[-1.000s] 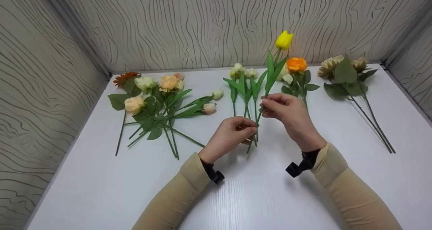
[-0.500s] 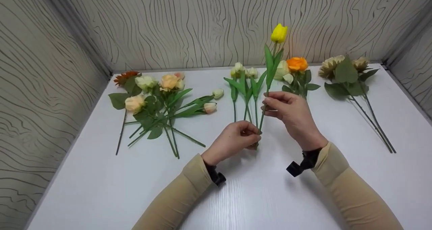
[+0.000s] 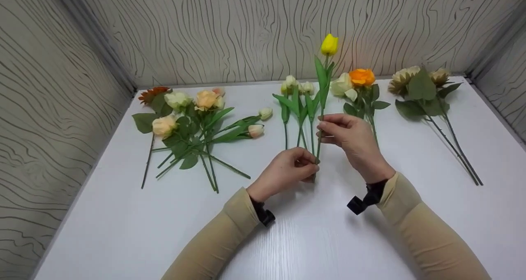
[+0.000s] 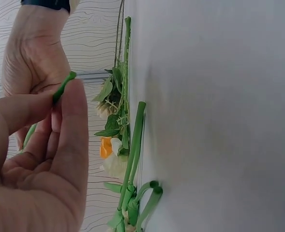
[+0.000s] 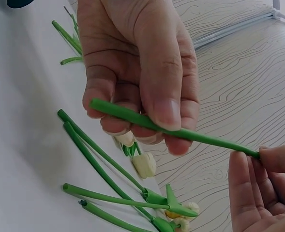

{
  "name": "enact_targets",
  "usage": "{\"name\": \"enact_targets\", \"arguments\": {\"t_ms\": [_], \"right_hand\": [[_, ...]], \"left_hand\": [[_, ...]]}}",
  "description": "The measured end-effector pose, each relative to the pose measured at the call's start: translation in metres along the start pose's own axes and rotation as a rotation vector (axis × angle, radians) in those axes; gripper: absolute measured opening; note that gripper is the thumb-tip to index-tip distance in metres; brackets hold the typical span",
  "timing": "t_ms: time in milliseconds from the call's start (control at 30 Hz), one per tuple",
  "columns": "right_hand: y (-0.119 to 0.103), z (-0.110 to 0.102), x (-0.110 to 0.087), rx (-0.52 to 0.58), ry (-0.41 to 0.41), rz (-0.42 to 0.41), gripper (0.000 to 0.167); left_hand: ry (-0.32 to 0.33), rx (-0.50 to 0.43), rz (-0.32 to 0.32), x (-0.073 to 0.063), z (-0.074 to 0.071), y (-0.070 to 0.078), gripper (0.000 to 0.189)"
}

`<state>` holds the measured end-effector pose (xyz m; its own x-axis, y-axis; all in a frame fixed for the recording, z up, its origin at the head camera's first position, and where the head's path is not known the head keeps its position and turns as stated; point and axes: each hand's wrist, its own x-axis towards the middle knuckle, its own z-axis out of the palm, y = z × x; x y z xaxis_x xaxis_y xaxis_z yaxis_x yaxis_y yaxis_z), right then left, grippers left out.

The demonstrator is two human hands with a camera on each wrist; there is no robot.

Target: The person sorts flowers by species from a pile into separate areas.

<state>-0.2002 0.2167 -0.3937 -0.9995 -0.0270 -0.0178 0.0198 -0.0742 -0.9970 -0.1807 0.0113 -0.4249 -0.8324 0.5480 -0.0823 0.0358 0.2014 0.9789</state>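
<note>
A yellow tulip point(image 3: 329, 45) with green leaves stands nearly upright, held between both hands above the white table point(image 3: 197, 239). Low on its stem point(image 5: 127, 114), the left hand point(image 3: 284, 171) pinches it between thumb and fingers, and the cut end pokes out past them in the right wrist view. Higher up, just below the leaves, the right hand point(image 3: 349, 138) pinches the same stem. Several pale tulips point(image 3: 291, 83) lie close behind the left hand, their stems side by side. A cream rose point(image 3: 341, 85) and an orange rose point(image 3: 361, 78) lie beyond the right hand.
At the left lies a crossed pile of peach roses point(image 3: 164, 127), leafy stems and pale tulips, with a rust-coloured flower point(image 3: 153, 95). Two beige flowers point(image 3: 404, 81) with long stems lie at the right. A patterned wall point(image 3: 263, 33) borders the table's back edge.
The yellow tulip has swung left and become more upright. The left hand has moved slightly down and right along the stem; the right hand has stayed nearly in place.
</note>
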Motion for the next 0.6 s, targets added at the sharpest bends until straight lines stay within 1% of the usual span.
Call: {"name": "enact_targets", "arguments": {"t_ms": [67, 133, 200, 300, 400, 500, 600], "right_hand": [[0.001, -0.003, 0.001, -0.033, -0.003, 0.002, 0.042], [0.002, -0.006, 0.005, -0.070, -0.004, 0.013, 0.044], [0.002, -0.009, 0.010, -0.118, -0.008, 0.036, 0.044], [0.003, -0.012, 0.022, -0.206, -0.027, 0.082, 0.044], [0.005, -0.014, 0.035, -0.294, -0.052, 0.142, 0.043], [0.010, -0.016, 0.045, -0.354, -0.074, 0.197, 0.041], [0.017, -0.015, 0.051, -0.393, -0.084, 0.235, 0.039]], "left_hand": [[-0.016, 0.070, 0.002, 0.000, -0.001, 0.001, 0.012], [-0.024, 0.171, 0.022, -0.001, -0.003, 0.002, 0.014], [-0.012, 0.292, 0.054, -0.002, -0.008, 0.003, 0.016], [0.039, 0.464, 0.112, -0.006, -0.017, 0.003, 0.019], [0.099, 0.586, 0.149, -0.013, -0.028, 0.001, 0.020], [0.152, 0.666, 0.195, -0.021, -0.040, -0.002, 0.022], [0.203, 0.723, 0.247, -0.031, -0.052, -0.005, 0.021]]}}
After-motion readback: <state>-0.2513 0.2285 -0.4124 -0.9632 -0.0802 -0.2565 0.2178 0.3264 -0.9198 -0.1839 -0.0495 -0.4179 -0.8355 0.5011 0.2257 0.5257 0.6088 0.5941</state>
